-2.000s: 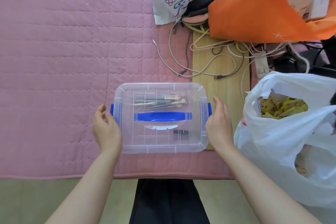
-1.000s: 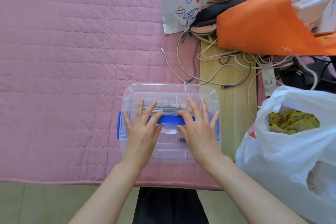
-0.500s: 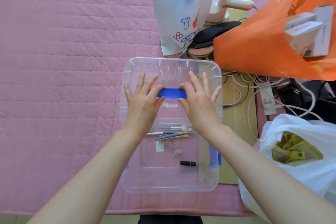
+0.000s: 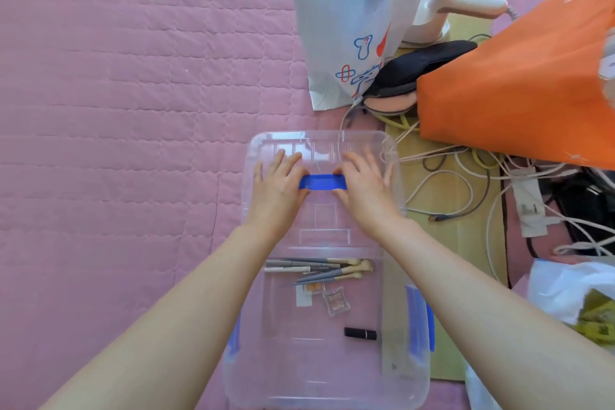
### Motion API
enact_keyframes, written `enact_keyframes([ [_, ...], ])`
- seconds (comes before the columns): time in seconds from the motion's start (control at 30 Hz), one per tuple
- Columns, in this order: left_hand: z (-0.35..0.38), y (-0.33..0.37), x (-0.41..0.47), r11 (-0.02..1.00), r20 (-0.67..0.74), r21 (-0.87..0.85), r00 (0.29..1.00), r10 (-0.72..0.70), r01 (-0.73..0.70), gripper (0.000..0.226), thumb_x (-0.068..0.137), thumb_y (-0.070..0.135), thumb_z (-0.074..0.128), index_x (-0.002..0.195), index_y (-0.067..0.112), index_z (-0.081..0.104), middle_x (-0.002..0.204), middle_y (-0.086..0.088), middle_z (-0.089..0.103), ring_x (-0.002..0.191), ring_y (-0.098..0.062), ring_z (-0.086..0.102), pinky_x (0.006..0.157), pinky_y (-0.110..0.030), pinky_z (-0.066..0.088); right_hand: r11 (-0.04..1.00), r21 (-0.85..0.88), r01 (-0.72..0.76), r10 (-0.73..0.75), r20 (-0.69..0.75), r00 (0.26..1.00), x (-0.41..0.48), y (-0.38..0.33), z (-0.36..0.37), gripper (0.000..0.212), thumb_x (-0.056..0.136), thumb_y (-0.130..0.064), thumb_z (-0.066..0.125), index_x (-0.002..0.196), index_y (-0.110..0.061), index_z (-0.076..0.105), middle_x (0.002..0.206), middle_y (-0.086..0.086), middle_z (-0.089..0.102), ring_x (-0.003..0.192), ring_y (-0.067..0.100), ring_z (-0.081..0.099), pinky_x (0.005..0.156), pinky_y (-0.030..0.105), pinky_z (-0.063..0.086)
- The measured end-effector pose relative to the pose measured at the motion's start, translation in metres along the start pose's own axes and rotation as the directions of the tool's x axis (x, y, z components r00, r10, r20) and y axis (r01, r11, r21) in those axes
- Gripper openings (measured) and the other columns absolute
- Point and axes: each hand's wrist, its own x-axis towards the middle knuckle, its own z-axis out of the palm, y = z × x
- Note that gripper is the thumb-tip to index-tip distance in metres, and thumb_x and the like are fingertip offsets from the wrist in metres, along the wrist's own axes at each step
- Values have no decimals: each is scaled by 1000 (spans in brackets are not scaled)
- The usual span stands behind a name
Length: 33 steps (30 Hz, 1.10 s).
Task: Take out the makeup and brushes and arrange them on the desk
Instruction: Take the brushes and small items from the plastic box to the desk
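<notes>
A clear plastic box with blue side latches sits open on the pink quilt close to me. Inside lie several makeup brushes, a small clear eyeshadow pot, an orange pan on a white card and a black lipstick. Beyond the box I hold its clear lid flat. My left hand and my right hand grip it on either side of the blue handle, fingers spread over the top.
The pink quilt stretches wide to the left. A white printed bag, a pale steamer and an orange bag stand behind the lid. Tangled cables and a white plastic bag crowd the right.
My hands went from the box's side latches to the lid's handle, lifted the lid off and carried it away from me. The box's contents now lie uncovered.
</notes>
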Motion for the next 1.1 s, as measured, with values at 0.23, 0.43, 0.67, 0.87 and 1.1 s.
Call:
enact_keyframes([
  [0.23,31,-14,21,1000,98,-28,995,-11,14,19,92,16,58,110,8,60,148,-6,40,144,-27,22,112,-53,20,997,-71,0,3,41,999,20,16,20,34,90,-25,59,123,-19,51,150,0,28,145,27,9,111,66,8],
  [0.43,38,-21,31,999,114,40,993,4,-9,17,86,9,62,103,8,59,144,-10,43,139,-30,31,104,-54,31,983,-184,-8,11,14,1000,30,17,34,31,90,-19,58,121,-21,52,150,1,26,144,31,10,110,67,12],
  [0.67,39,-31,28,994,110,100,994,23,-34,18,75,0,68,91,4,61,131,-16,53,124,-36,47,85,-49,45,980,-196,43,-37,33,999,36,17,47,33,90,-10,54,121,-22,53,151,2,29,144,28,14,111,63,16],
  [0.87,38,-33,30,994,140,105,990,-8,-7,14,85,2,60,99,4,60,140,-12,45,134,-30,35,73,-45,49,994,-88,59,-53,71,996,32,25,51,28,93,-10,49,120,-19,54,153,2,27,145,25,12,114,57,14],
  [1.1,24,-21,22,995,259,59,962,-92,79,42,94,14,49,136,14,48,148,-4,38,138,-22,28,101,-41,40,996,-64,58,-54,63,997,23,20,38,34,94,-15,46,128,-16,51,150,4,33,144,26,17,114,51,20],
])
